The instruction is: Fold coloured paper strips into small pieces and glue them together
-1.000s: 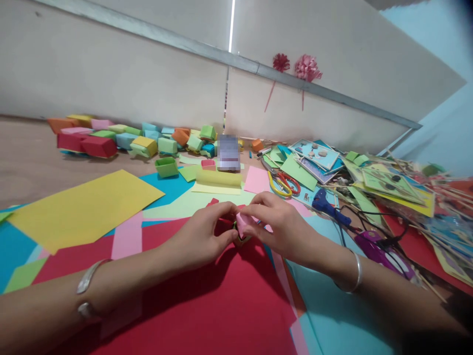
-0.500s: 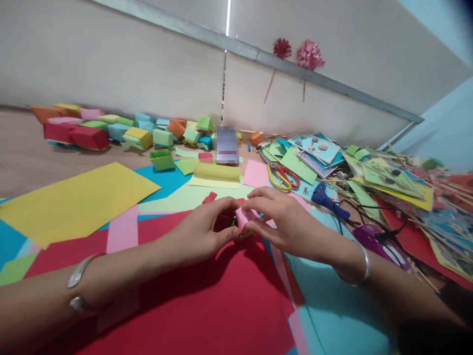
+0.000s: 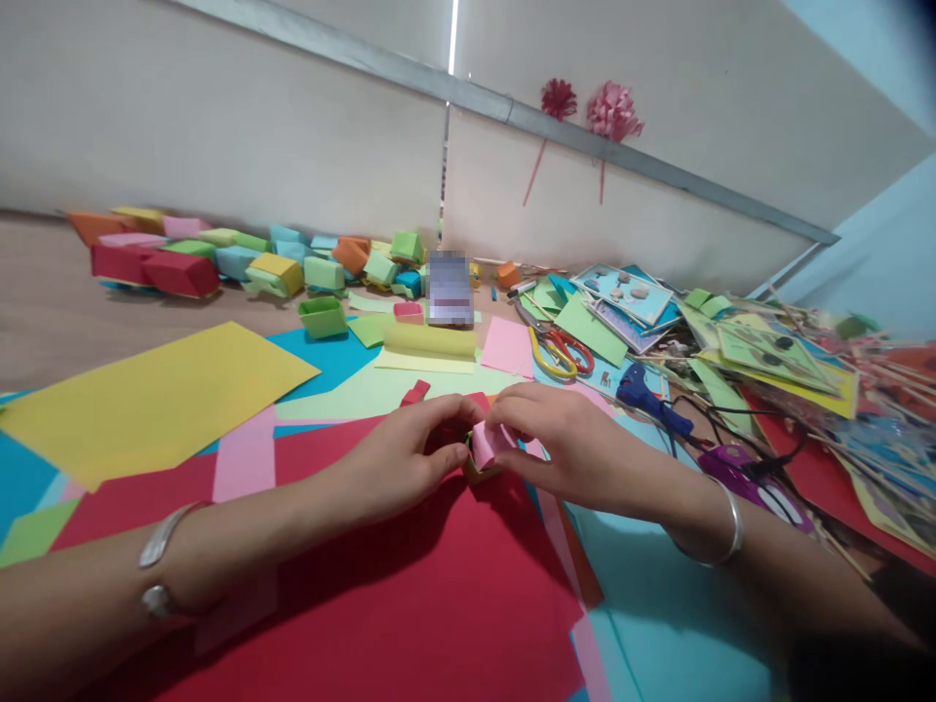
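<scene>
My right hand [image 3: 566,439] pinches a small folded piece of pink paper [image 3: 488,448] between thumb and fingers. Below that piece is a small olive-green paper box [image 3: 481,475], resting over the red sheet [image 3: 380,595]; the pink paper stands partly inside or against it, I cannot tell which. Curled around the box's left side, my left hand [image 3: 413,444] has its thumb tip at the box edge, while its other fingertips are hidden behind the pink paper. Just beyond my left fingers lies a small red paper piece [image 3: 415,393].
Folded paper boxes [image 3: 179,273] line the back left. Behind my hands are a green open box [image 3: 323,318], a rolled yellow sheet [image 3: 430,339] and scissors [image 3: 560,351]. To the right lie a blue glue gun [image 3: 650,398], its black cord, a purple device [image 3: 753,483] and heaped craft scraps.
My right hand has shifted slightly, its fingers now higher over the pink paper, which has turned a little. More of the green box's front shows. My left hand has barely moved.
</scene>
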`<state>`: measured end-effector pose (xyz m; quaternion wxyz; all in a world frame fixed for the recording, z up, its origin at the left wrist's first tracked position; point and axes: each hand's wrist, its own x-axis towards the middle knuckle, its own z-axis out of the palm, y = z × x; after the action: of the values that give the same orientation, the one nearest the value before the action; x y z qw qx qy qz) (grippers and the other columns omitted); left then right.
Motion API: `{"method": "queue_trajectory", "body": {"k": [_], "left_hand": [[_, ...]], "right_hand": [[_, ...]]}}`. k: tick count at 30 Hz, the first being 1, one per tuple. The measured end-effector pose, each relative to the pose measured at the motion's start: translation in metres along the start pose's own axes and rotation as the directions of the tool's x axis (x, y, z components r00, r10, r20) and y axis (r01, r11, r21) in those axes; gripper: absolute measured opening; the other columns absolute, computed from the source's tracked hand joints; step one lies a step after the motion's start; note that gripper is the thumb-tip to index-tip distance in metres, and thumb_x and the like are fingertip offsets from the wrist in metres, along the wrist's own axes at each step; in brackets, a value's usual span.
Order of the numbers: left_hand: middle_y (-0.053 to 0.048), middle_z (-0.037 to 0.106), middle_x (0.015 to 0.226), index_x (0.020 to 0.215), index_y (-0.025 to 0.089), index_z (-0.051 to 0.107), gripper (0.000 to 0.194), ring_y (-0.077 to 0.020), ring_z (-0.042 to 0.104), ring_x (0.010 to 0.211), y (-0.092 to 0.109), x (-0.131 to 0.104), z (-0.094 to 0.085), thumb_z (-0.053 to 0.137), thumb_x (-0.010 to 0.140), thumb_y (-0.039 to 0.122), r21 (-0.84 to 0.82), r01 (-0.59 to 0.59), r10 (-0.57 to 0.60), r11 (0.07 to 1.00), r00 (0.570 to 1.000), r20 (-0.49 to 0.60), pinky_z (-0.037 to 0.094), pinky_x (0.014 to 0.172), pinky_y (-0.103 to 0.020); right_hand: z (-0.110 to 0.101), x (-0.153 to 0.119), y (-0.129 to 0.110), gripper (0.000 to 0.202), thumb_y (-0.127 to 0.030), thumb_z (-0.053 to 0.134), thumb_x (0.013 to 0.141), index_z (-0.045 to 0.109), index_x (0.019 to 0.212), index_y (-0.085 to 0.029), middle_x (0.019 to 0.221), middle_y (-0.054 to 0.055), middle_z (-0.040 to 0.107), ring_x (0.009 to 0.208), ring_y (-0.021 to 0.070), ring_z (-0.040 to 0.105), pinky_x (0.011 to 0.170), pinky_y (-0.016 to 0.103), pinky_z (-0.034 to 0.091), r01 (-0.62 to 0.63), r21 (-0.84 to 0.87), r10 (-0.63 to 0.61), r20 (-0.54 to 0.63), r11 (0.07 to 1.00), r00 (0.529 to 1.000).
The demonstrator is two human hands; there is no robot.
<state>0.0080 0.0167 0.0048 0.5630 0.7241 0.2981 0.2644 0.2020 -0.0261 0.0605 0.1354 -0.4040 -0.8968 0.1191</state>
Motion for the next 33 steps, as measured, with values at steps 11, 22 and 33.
{"method": "queue_trajectory", "body": {"k": [11,22,33], "left_hand": [[-0.005,0.069,0.084,0.083,0.02,0.059,0.008,-0.0231,0.066,0.081,-0.001,0.0,0.002,0.055,0.077,0.024,0.079,0.0,0.0,0.997,1.0,0.008,0.054,0.074,-0.037],[-0.003,0.07,0.085,0.098,0.02,0.061,0.033,-0.0265,0.067,0.08,0.009,-0.005,0.004,0.069,0.066,0.025,0.136,0.082,-0.088,0.987,0.995,0.04,0.052,0.07,-0.037],[-0.005,0.074,0.096,0.137,0.018,0.043,0.07,-0.0239,0.069,0.081,-0.001,-0.006,0.006,0.065,0.072,0.027,0.118,0.11,-0.11,0.987,0.994,-0.008,0.053,0.074,-0.037]], "right_hand": [[0.005,0.001,-0.003,0.009,-0.014,0.055,0.093,0.061,0.086,-0.015,0.09,0.007,0.067,0.083,0.0159,0.062,0.071,0.026,0.044,-0.016,-0.02,0.016,0.027,1.0,0.999],[0.004,-0.002,-0.015,0.013,-0.024,0.057,0.094,0.059,0.088,-0.013,0.073,0.005,0.064,0.064,0.0164,0.054,0.055,0.028,0.027,-0.122,-0.282,0.138,0.038,0.952,0.99],[0.002,-0.004,-0.016,0.015,-0.011,0.048,0.097,0.06,0.088,-0.01,0.088,0.009,0.065,0.073,0.0154,0.054,0.062,0.027,0.035,-0.075,-0.24,0.111,0.143,0.968,0.983]]}}
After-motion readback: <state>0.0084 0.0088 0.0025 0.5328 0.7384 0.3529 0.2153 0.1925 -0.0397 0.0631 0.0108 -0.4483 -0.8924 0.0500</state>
